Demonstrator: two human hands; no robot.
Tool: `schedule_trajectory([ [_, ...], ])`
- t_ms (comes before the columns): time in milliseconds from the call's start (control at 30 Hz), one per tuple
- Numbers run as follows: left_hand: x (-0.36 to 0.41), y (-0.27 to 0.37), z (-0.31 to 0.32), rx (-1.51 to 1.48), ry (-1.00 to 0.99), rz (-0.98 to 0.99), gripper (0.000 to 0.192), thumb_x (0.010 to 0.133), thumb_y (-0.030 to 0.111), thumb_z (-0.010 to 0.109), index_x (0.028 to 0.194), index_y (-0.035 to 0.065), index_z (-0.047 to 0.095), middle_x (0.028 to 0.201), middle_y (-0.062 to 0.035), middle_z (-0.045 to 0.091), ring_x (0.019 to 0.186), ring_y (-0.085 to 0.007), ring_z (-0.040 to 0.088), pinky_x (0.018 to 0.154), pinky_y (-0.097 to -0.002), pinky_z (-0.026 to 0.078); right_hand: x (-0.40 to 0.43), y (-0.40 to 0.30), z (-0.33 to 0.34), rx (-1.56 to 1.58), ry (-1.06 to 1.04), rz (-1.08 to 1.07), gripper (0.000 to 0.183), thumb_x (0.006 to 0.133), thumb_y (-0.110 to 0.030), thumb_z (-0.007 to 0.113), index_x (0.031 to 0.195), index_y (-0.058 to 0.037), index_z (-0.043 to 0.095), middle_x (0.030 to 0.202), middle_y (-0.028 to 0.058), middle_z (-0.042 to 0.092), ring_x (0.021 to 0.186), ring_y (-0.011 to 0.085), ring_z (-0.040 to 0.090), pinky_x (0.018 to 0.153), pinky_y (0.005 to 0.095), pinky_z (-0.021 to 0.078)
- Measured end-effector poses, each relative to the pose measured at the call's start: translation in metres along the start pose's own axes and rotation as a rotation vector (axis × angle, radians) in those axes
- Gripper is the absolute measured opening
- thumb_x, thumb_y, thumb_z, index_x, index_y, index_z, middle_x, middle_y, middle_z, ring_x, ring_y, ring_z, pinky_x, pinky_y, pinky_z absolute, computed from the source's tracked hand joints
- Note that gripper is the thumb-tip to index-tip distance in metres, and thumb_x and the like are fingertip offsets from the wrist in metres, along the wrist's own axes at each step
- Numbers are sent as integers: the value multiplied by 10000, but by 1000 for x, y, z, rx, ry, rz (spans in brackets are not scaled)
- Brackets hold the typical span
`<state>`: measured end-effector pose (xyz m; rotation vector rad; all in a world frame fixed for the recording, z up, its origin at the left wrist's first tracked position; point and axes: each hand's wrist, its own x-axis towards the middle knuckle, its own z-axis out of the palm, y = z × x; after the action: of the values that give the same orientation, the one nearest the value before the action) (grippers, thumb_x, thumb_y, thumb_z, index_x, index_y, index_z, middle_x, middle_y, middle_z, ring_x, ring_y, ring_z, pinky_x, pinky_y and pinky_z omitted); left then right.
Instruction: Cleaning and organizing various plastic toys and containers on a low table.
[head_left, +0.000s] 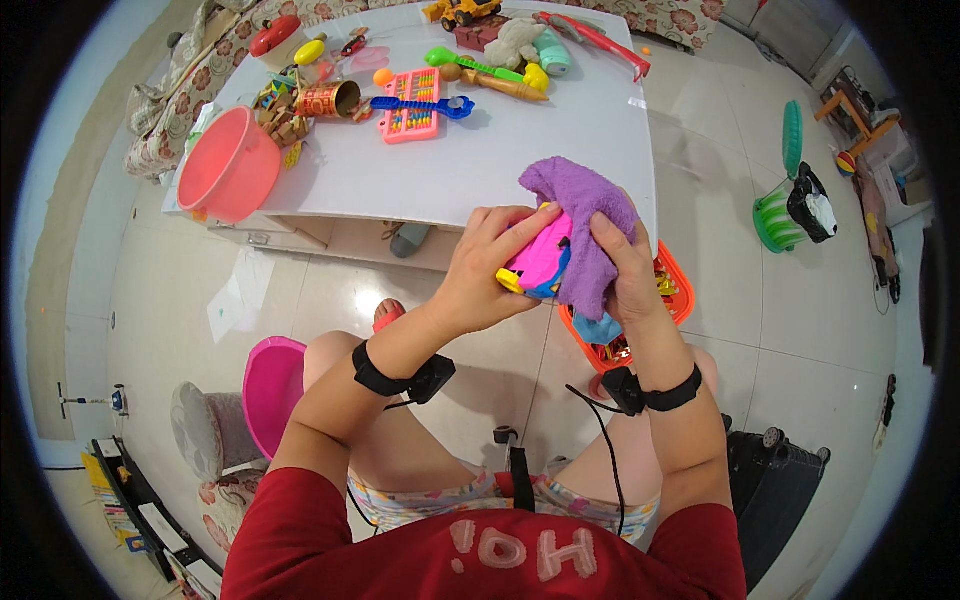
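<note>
My left hand (491, 266) grips a pink, blue and yellow plastic toy (541, 259) in front of the table's near edge. A purple towel cloth (589, 217) drapes over the toy's right side and hides part of it. My right hand (630, 262) holds this cloth against the toy, thumb on top; its other fingers are mostly hidden. Below the right hand, an orange plastic basket (684, 296) holds shiny wrapped items and something light blue.
The white table (337, 176) bears a pink tub (229, 165), wooden blocks (283, 124), a tin (328, 99), a pink abacus (411, 127) and other toys. A magenta basin (271, 390) stands at left, a black suitcase (772, 480) at right, a lidded bin (780, 217) farther off.
</note>
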<state>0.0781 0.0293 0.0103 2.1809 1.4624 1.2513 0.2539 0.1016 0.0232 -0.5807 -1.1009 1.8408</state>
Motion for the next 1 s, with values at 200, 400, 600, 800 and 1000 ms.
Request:
schedule_trajectory([
  [200, 1, 1, -1, 165, 46, 20, 817, 563, 136, 804, 1334, 114, 534, 1156, -128, 537, 1042, -332, 496, 903, -406, 424, 2, 0, -1, -33, -40, 16, 457, 799, -184, 700, 1198, -36, 532, 1069, 55, 597, 981, 141, 573, 896, 300, 466],
  [400, 1, 7, -4, 236, 50, -16, 812, 559, 145, 826, 1322, 155, 548, 1144, -137, 520, 1056, -335, 492, 888, -425, 449, 2, 2, -4, -69, -54, 16, 506, 767, -164, 723, 1213, -35, 522, 1079, 56, 593, 987, 143, 578, 906, 302, 471],
  [600, 1, 5, -7, 321, 58, -35, 843, 561, 163, 840, 1343, 219, 530, 1125, -146, 497, 1043, -339, 474, 896, -427, 440, 2, 6, -3, -78, -17, 12, 469, 811, -188, 667, 1225, -28, 517, 1092, 74, 597, 1001, 169, 589, 931, 324, 471],
  [800, 2, 6, -12, 292, 91, -32, 886, 540, 176, 865, 1355, 237, 523, 1151, -144, 490, 1057, -340, 467, 898, -429, 446, 6, 5, -7, 370, 18, 284, 515, 891, -319, 531, 1290, 4, 496, 1222, 154, 591, 1091, 254, 599, 971, 390, 473],
  [1000, 2, 5, -14, 262, 99, 25, 902, 515, 130, 868, 1347, 239, 537, 1188, -147, 464, 1080, -341, 452, 908, -437, 446, 2, 13, 1, 98, -2, 162, 515, 915, -353, 556, 1289, -5, 497, 1191, 125, 601, 1074, 216, 600, 951, 361, 481],
])
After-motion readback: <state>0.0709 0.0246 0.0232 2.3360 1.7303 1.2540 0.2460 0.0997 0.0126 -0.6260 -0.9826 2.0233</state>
